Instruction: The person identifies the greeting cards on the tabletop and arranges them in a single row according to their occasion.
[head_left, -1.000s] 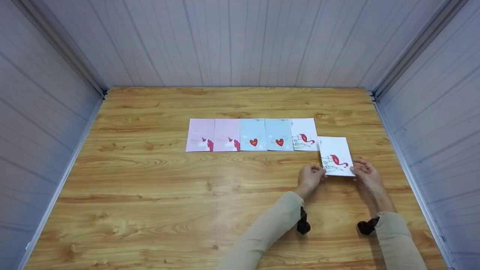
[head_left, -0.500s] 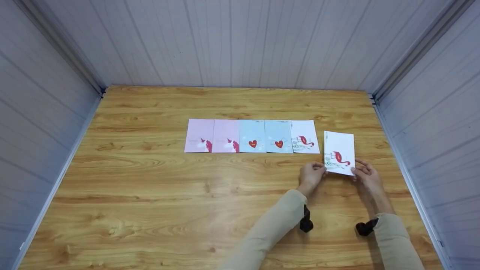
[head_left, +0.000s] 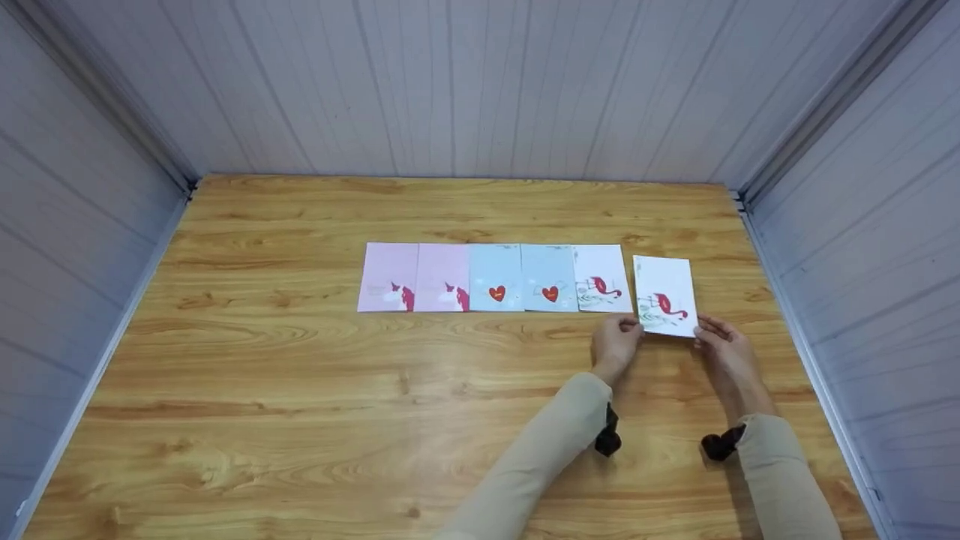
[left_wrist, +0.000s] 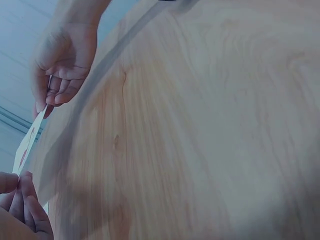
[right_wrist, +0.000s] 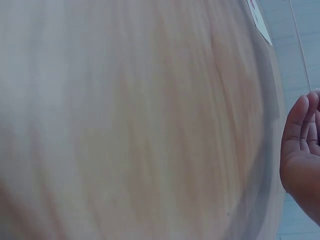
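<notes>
Both hands pinch flamingo card (head_left: 664, 296) at its near corners, long axis running near-to-far, slightly tilted. It sits just right of the card row (head_left: 495, 277), small gap left. Left hand (head_left: 615, 343) grips near-left corner, right hand (head_left: 721, 349) near-right; fingers curled, table (head_left: 300, 390) below.

I see bare table (head_left: 300, 420) to the left and front of both hands; the card row (head_left: 495, 277) blocks the far left, and the wall (head_left: 862, 247) stands near the right.
</notes>
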